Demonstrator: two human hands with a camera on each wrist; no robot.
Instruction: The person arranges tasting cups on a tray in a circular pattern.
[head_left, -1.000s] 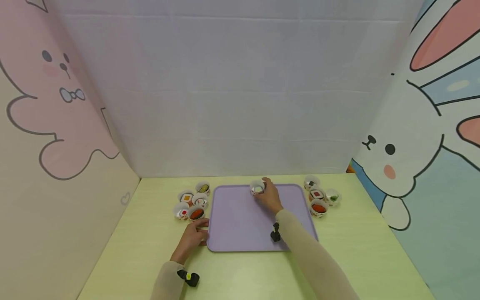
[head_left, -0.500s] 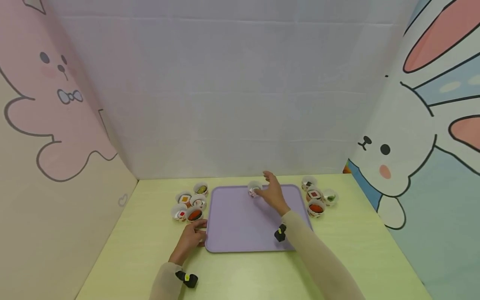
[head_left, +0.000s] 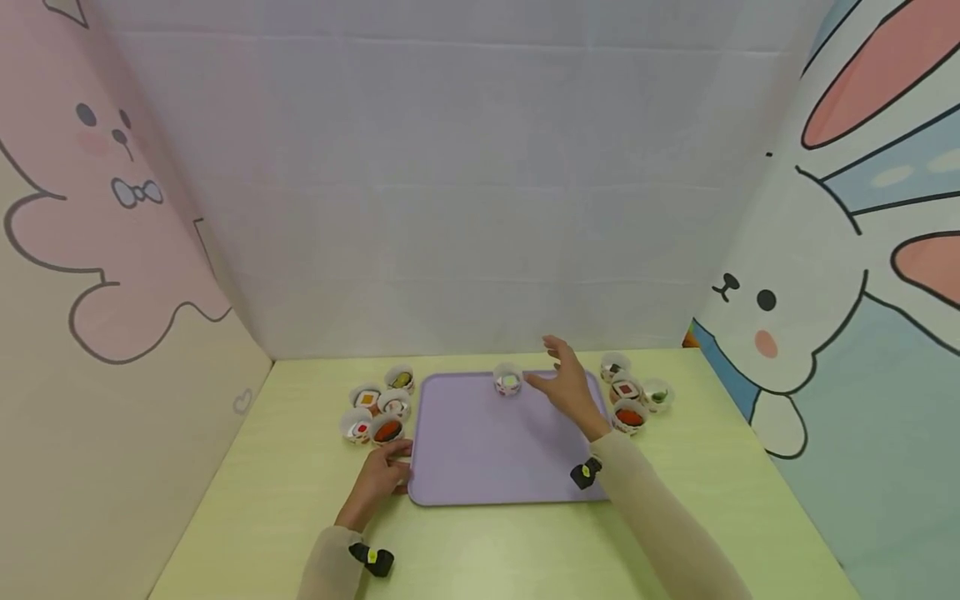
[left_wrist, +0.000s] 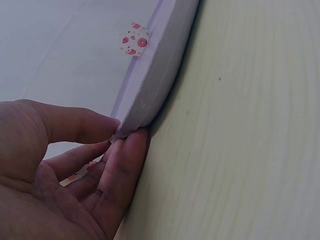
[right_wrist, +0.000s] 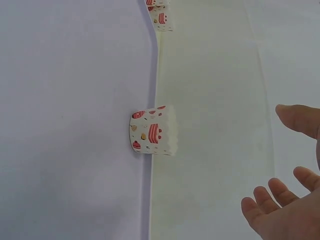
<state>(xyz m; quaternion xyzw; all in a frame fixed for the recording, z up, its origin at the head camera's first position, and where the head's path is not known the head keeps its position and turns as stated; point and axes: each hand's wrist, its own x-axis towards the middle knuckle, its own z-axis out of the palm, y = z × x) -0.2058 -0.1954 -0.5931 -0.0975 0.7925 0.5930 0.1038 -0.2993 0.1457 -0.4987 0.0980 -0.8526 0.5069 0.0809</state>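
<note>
A white paper baking cup [head_left: 507, 381] with red cake prints stands upright at the far edge of the lilac tray [head_left: 480, 467]; something pale green lies inside it. Just right of this cup, over the tray, is my right hand [head_left: 567, 389], thumb and fingers spread apart and not touching it. The right wrist view shows a gap between the baking cup [right_wrist: 152, 131] and the fingers. My left hand [head_left: 378, 481] pinches the tray's near left edge; in the left wrist view the thumb rests at the rim [left_wrist: 165, 65] with fingers against the outer side.
Left of the tray several filled paper baking cups [head_left: 387, 431] stand close together, holding orange, red and green pieces. Another cluster of baking cups [head_left: 629, 416] stands to its right. A white backdrop [head_left: 480, 208] rises behind the pale yellow table [head_left: 262, 517].
My right hand has let go of the baking cup and drawn away to the right, fingers spreading. The cup stays on the tray's far edge. My left hand keeps its place.
</note>
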